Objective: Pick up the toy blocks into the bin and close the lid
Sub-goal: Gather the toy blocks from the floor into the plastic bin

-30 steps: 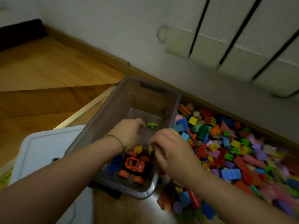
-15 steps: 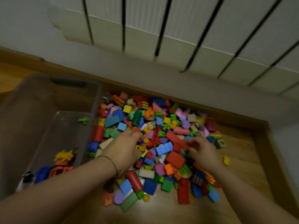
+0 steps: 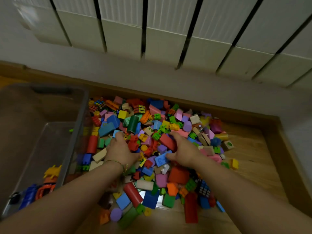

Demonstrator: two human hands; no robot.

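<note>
Nearest the camera, both bare forearms ran in from the bottom edge, with a green-and-yellow thread bracelet (image 3: 116,162) on the left wrist.

Left hand (image 3: 120,150) and right hand (image 3: 183,152) lay palms inward on the heap of multicoloured plastic and wooden toy blocks (image 3: 179,174), a cluster of blocks between them. Left fingers were curled down, tips buried beside a red studded brick (image 3: 133,142). Right fingers were curled over a red slab (image 3: 167,141), thumb against a blue numbered block (image 3: 162,159).

The heap lay on the wooden floor (image 3: 249,166), right against the translucent grey plastic bin (image 3: 82,115) at left, which held only a few toys. I saw no lid.

Judgement: this called for a scoop, not a pinch. I would squeeze the palms together under the cluster, lift low and carry it left over the rim. Edge pieces looked likely to spill.

Far: white panel radiator (image 3: 168,31).
</note>
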